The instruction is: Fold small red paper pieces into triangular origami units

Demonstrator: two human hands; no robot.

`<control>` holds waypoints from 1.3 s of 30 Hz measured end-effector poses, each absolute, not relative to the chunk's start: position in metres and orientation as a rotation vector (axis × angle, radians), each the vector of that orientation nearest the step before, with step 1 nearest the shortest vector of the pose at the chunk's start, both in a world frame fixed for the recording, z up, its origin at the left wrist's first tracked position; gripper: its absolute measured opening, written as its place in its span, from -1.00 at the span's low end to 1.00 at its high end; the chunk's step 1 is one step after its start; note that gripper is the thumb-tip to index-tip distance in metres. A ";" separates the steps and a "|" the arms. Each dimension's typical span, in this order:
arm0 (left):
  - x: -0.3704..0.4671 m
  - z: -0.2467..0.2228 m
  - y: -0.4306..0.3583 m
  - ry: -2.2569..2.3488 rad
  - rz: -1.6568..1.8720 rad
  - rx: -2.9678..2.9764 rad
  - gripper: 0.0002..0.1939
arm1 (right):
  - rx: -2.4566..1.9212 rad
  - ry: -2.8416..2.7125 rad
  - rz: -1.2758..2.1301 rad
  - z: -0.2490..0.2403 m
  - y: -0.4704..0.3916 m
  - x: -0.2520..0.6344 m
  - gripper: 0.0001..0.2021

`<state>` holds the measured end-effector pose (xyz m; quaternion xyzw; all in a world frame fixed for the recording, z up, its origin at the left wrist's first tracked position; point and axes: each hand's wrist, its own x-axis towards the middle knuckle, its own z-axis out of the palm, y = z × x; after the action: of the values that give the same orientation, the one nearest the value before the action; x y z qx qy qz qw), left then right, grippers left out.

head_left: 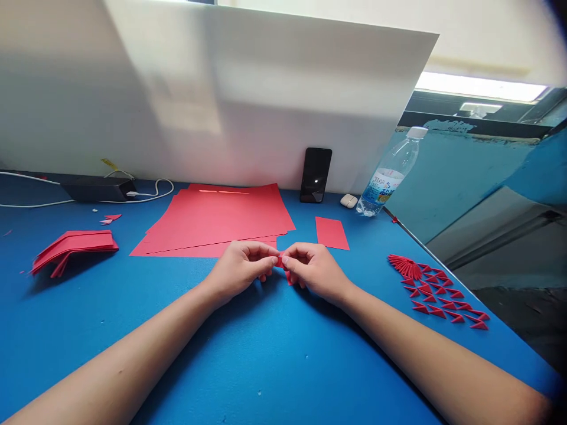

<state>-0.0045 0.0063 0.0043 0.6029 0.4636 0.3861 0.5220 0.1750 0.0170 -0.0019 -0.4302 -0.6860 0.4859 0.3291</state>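
Observation:
Between my two hands is a small piece of folded red paper (289, 277), pinched just above the blue table. My left hand (243, 265) grips its left side between thumb and fingers. The thumb and fingers of my right hand (315, 268) close on the other side. Most of the paper is covered by my fingers, so its exact fold is hidden. Large red paper sheets (221, 215) lie stacked right behind my left hand. A single small red paper rectangle (332, 233) rests behind my right hand.
Several small folded red triangles (436, 298) lie in rows at the right. A bent stack of red paper (80, 245) sits at the left, near a black power strip (100, 189). At the back stand a phone (316, 175), an earbud case (349, 201) and a water bottle (390, 171).

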 end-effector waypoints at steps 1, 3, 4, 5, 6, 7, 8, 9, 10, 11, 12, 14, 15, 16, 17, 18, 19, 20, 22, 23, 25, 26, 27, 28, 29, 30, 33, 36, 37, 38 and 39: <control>-0.004 0.004 0.006 1.116 0.919 1.458 -0.80 | -1.124 -1.791 1.273 -0.002 0.017 0.175 -0.85; -0.003 0.004 0.006 1.126 0.897 1.480 -0.78 | -1.118 -1.778 1.274 -0.002 0.017 0.174 -0.86; -0.003 0.003 0.006 1.130 0.886 1.491 -0.78 | -1.116 -1.772 1.273 -0.003 0.016 0.174 -0.86; -0.002 0.002 0.006 1.137 0.877 1.501 -0.77 | -1.114 -1.765 1.272 -0.003 0.016 0.174 -0.86; -0.002 0.001 0.005 1.146 0.875 1.513 -0.78 | -1.112 -1.761 1.275 -0.003 0.016 0.174 -0.86; -0.001 0.000 0.005 1.157 0.879 1.529 -0.78 | -1.111 -1.760 1.282 -0.004 0.016 0.174 -0.86; 0.000 -0.001 0.004 1.173 0.895 1.547 -0.78 | -1.109 -1.761 1.293 -0.004 0.017 0.175 -0.86; 0.000 -0.002 0.003 1.188 0.916 1.575 -0.79 | -1.104 -1.765 1.308 -0.004 0.017 0.175 -0.86; 0.001 -0.003 0.002 1.205 0.946 1.616 -0.80 | -1.098 -1.767 1.323 -0.004 0.018 0.176 -0.86; 0.002 -0.004 0.001 1.228 0.977 1.674 -0.82 | -1.090 -1.768 1.338 -0.004 0.018 0.176 -0.85; 0.002 -0.005 0.000 1.251 1.009 1.747 -0.84 | -1.084 -1.765 1.354 -0.004 0.018 0.177 -0.85; 0.003 -0.006 -0.002 1.289 1.072 1.935 -0.88 | -1.076 -1.749 1.379 -0.002 0.018 0.177 -0.85; 0.003 -0.007 -0.003 1.299 1.099 2.041 -0.89 | -1.073 -1.740 1.391 -0.001 0.018 0.177 -0.85; 0.003 -0.008 -0.004 1.302 1.119 2.148 -0.89 | -1.071 -1.730 1.402 0.000 0.018 0.177 -0.85; 0.003 -0.009 -0.004 1.299 1.127 2.253 -0.88 | -1.071 -1.723 1.413 0.000 0.018 0.177 -0.85; 0.002 -0.010 -0.004 1.289 1.121 2.351 -0.87 | -1.075 -1.714 1.421 0.001 0.018 0.177 -0.85; 0.002 -0.011 -0.004 1.274 1.103 2.434 -0.85 | -1.077 -1.708 1.426 0.001 0.018 0.177 -0.85; 0.002 -0.011 -0.005 1.250 1.079 2.494 -0.84 | -1.077 -1.705 1.431 0.001 0.018 0.177 -0.84; 0.001 -0.010 -0.006 1.187 1.041 2.524 -0.83 | -1.070 -1.703 1.433 0.000 0.018 0.178 -0.84; 0.001 -0.009 -0.006 1.161 1.033 2.491 -0.83 | -1.061 -1.702 1.434 -0.001 0.019 0.178 -0.83; 0.001 -0.006 -0.007 1.145 1.021 2.352 -0.83 | -1.043 -1.701 1.443 -0.003 0.020 0.178 -0.83; 0.001 -0.005 -0.006 1.146 1.008 2.260 -0.83 | -1.038 -1.699 1.447 -0.003 0.020 0.179 -0.82; 0.001 -0.005 -0.006 1.149 0.988 2.161 -0.83 | -1.033 -1.698 1.451 -0.004 0.020 0.179 -0.82; 0.000 -0.005 -0.004 1.149 0.964 2.063 -0.83 | -1.029 -1.698 1.454 -0.003 0.020 0.179 -0.81; -0.001 -0.005 -0.003 1.138 0.940 1.971 -0.83 | -1.026 -1.701 1.456 -0.003 0.020 0.179 -0.80; -0.002 -0.005 -0.001 1.118 0.917 1.883 -0.83 | -1.025 -1.703 1.458 -0.002 0.019 0.179 -0.80; -0.005 -0.006 0.005 1.031 0.880 1.644 -0.81 | -1.031 -1.707 1.473 0.001 0.019 0.179 -0.77; -0.007 -0.004 0.009 0.977 0.851 1.480 -0.77 | -1.030 -1.718 1.475 0.001 0.019 0.179 -0.74; -0.008 -0.003 0.010 0.972 0.832 1.451 -0.76 | -1.027 -1.724 1.471 0.001 0.019 0.179 -0.73; -0.009 -0.002 0.011 0.971 0.812 1.429 -0.76 | -1.025 -1.731 1.467 0.000 0.020 0.180 -0.72; -0.009 -0.001 0.011 0.971 0.793 1.411 -0.75 | -1.023 -1.737 1.459 0.000 0.020 0.180 -0.72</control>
<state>-0.0092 0.0115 -0.0014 0.6053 0.4167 0.3404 0.5866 0.1798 0.0199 -0.0002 -0.3895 -0.6611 0.5554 0.3207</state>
